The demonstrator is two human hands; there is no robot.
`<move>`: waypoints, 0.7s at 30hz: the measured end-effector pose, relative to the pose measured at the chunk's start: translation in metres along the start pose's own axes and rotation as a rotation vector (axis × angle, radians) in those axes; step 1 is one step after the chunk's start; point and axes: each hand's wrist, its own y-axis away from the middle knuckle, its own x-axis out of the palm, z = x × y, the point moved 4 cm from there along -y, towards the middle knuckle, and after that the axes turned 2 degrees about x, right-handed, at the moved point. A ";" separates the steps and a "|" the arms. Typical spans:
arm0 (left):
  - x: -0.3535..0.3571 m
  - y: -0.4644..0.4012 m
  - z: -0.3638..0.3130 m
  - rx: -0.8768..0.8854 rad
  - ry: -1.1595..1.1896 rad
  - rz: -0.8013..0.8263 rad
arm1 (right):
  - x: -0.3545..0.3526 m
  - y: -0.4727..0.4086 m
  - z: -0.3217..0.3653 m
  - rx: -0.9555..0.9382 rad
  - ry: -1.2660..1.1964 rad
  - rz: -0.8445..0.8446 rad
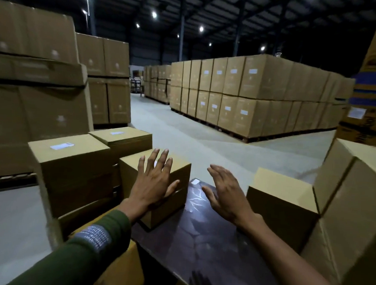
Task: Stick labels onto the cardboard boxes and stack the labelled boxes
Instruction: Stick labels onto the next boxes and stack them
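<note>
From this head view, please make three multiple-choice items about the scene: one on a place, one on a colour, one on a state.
1. Where does the left hand rest?
A. on the small box on the dark table
B. on the floor
C. on the far pallet stack

2. What colour is the label on the left box?
A. red
B. white
C. black

3. How is the right hand?
A. curled round a box
B. pinching a label
C. open, holding nothing

Answers: 1 A, its fingers lie flat on the small box standing on the dark table; 2 B, the patch is pale white against the brown left box; 3 C, its fingers are spread above the table.
</note>
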 end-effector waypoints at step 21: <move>0.201 -0.039 0.096 -0.137 0.220 0.461 | 0.188 -0.116 -0.005 0.070 -0.032 0.431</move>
